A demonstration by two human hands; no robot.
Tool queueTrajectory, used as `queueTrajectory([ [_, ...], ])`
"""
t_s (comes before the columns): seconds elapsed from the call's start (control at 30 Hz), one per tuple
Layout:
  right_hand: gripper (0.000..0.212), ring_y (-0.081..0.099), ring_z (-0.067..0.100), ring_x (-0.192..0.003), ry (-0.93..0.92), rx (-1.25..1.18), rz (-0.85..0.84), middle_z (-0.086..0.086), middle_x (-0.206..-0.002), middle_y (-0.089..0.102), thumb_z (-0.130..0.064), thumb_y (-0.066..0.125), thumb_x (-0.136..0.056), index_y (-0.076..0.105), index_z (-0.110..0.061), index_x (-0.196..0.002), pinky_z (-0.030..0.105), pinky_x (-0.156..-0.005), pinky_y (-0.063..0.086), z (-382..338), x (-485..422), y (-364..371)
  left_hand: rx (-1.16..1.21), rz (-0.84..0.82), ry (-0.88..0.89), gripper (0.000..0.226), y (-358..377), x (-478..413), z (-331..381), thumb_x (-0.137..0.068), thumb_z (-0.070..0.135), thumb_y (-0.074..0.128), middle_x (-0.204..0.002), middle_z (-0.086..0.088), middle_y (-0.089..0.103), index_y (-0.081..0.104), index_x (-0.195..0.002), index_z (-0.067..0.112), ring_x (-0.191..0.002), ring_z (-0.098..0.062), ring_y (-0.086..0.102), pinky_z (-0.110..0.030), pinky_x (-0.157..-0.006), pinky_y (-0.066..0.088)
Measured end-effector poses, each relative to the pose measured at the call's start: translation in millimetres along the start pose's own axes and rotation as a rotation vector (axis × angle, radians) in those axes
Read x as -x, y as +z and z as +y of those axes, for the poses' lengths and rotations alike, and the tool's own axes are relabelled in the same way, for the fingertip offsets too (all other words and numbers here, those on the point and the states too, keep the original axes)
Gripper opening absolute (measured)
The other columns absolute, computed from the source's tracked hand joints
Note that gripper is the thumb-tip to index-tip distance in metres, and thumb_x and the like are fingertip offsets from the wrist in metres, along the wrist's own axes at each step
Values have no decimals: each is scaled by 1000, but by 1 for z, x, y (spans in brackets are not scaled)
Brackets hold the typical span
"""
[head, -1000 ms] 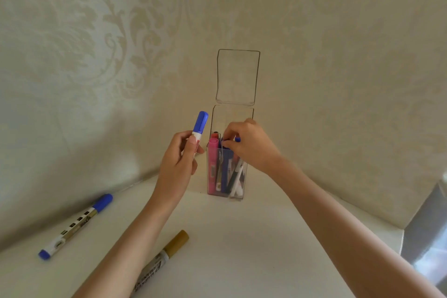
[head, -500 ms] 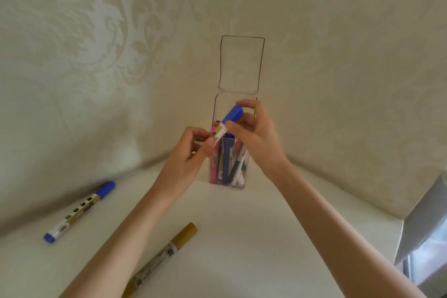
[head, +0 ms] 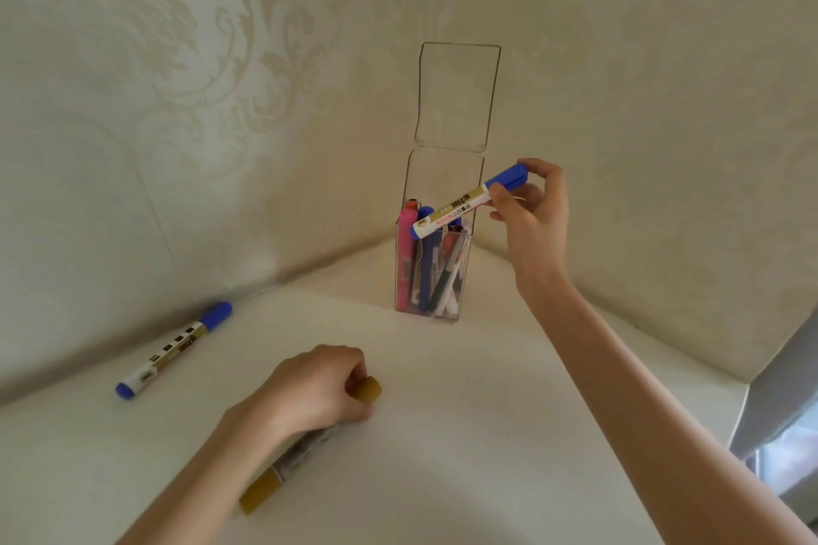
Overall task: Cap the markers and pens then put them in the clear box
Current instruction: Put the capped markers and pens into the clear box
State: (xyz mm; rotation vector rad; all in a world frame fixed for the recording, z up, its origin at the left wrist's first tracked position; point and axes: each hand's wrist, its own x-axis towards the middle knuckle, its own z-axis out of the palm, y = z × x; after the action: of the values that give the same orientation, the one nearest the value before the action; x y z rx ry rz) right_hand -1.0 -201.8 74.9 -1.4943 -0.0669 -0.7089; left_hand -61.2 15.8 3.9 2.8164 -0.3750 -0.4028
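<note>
A tall clear box [head: 442, 186] stands in the corner with its lid [head: 458, 95] flipped up; several capped markers and pens stand inside it. My right hand [head: 533, 217] holds a capped blue marker [head: 469, 201] tilted over the box's mouth, its lower end at the opening. My left hand [head: 316, 389] rests on the white surface, fingers closed around a gold marker [head: 310, 440] that lies there. A second blue marker [head: 175, 350] lies capped at the left near the wall.
Two patterned cream walls meet behind the box. The white tabletop [head: 464, 434] ends at a right edge, where a grey panel [head: 783, 389] shows.
The blue marker passed from my left hand to my right, which now tilts it over the box. My left hand dropped to the table and closed on the gold marker.
</note>
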Motion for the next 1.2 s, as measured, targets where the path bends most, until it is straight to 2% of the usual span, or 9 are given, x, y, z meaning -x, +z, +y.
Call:
queueTrajectory([
  [0.17,35,62,14,-79,-35,-2,27,10,-88,64,-7,57,-87,43,-22,-116,38,-82,52,-7,-3,2,873,383,82,9,-46,-30,6,-83,14,65,-88,1,63,59,-83,21,-79,-15,60,-27,-64,50],
  [0.27,34,57,4,-69,-158,58,85,7,-84,62,-7,55,-88,43,-20,-118,23,-72,50,-21,-16,0,1133,681,191,13,-83,-42,24,-85,7,61,-89,4,60,57,-93,17,-80,-11,61,-22,-66,55],
  [0.37,33,54,-2,-63,-266,259,8,-6,-79,59,-7,55,-89,46,-18,-118,9,-61,43,-30,-25,-2,1136,827,292,14,-106,-51,38,-88,11,59,-93,6,60,55,-101,15,-81,-4,62,-18,-69,55],
  [0.5,31,56,2,-70,-297,491,-190,-1,-87,61,-9,58,-89,48,-14,-118,2,-60,41,-24,-22,1,1156,955,381,15,-116,-55,55,-89,13,58,-92,8,60,54,-104,14,-75,3,64,-21,-73,56],
  [0.67,31,54,8,-74,-321,678,-349,-3,-91,58,-13,58,-90,49,-15,-119,8,-61,40,-20,-22,3,1140,1088,428,17,-114,-61,64,-90,14,56,-94,10,57,52,-107,14,-79,-2,67,-24,-79,55],
  [0.8,28,55,21,-85,-282,832,-528,5,-94,64,-10,55,-88,55,-18,-114,35,-74,50,-3,-15,12,987,1071,462,19,-112,-71,67,-89,17,57,-96,13,58,53,-108,15,-90,-19,66,-29,-86,53],
  [0.9,26,49,27,-95,-321,945,-545,8,-98,68,-13,50,-89,65,-16,-110,38,-83,43,14,-9,11,945,1072,475,23,-113,-76,68,-89,14,57,-95,16,57,53,-111,9,-92,-20,65,-24,-84,50],
  [1.0,30,43,27,-104,-426,996,-493,3,-110,65,-12,49,-89,68,-16,-112,35,-90,35,20,-6,6,889,1058,479,30,-114,-79,69,-89,15,56,-95,16,55,49,-118,9,-86,-4,63,-15,-80,49],
  [1.2,41,37,24,-115,-387,955,-438,5,-123,55,-6,48,-86,58,-15,-125,29,-97,29,15,-16,-5,662,916,480,26,-116,-86,68,-89,13,58,-98,2,58,51,-114,13,-73,4,61,-3,-66,44],
])
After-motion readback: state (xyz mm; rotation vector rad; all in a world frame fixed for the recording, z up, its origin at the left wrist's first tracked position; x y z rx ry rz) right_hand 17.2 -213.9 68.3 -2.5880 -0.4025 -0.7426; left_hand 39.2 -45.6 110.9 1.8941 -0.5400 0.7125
